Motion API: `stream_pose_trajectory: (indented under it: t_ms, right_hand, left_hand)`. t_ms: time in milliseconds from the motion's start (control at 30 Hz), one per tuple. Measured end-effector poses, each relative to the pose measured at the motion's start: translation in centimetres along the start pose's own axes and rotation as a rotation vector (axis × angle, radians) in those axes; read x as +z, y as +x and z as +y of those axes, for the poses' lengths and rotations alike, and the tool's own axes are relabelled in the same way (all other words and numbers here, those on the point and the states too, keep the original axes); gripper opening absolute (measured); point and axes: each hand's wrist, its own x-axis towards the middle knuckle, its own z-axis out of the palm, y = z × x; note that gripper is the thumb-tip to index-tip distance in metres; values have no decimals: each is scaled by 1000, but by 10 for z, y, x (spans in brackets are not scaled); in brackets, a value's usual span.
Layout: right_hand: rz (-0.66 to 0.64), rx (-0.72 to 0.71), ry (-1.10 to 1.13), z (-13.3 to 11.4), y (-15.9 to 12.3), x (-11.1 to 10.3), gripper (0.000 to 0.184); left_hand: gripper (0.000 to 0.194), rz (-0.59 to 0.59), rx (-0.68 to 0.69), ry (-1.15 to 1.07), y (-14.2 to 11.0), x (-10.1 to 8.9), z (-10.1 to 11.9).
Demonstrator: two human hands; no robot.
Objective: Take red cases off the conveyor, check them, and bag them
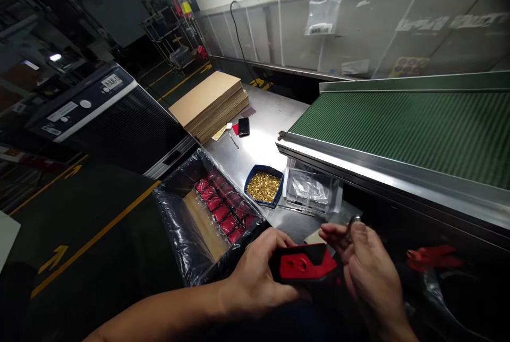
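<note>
My left hand [255, 273] is closed around a red and black plastic part [305, 263], held flat in front of me. My right hand [368, 270] is just right of the part, its fingers pinched on a small dark metal piece [353, 223] above the part's right end. A blue tray [279, 193] full of small brass pieces [263, 187] sits on the metal table beyond my hands. To the left, a plastic-lined cardboard box [187, 241] holds rows of finished red parts [223, 205].
A clear plastic container [313, 189] stands next to the blue tray. A green conveyor belt [410, 127] runs along the right. Stacked flat cardboard [209, 100] and a black phone [243, 126] lie at the table's far end. More red parts [434, 257] lie at right.
</note>
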Motion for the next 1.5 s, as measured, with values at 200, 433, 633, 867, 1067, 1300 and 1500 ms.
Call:
stream_pose_trajectory:
  t_ms: [200,433,633,867,1067,1300,1500]
  right_hand:
    - [44,325,290,11,-10,5,54]
    - [97,127,154,8,-10,8,60]
    - [129,32,52,1,-11,9,64]
    - [-16,-136,-30,-3,-21,14,55]
    - [-149,-154,-244,12,-18,23,55]
    - [168,-198,-779,92,64,-30,39]
    - [0,-290,-1260,149,101,-34,17]
  left_hand:
    - [54,-12,-85,-258,-4,5,-11]
    - [43,-30,-78,-58,-11,13,-3]
    - [53,102,45,58,-9,23,-9]
    - [65,-60,-92,90,21,6,-10]
    - [77,-573,-421,-258,38,-10,-32]
    - [102,-460,-413,-170,3,-42,-67]
    - [68,-269,-515,-370,-24,-38,-74]
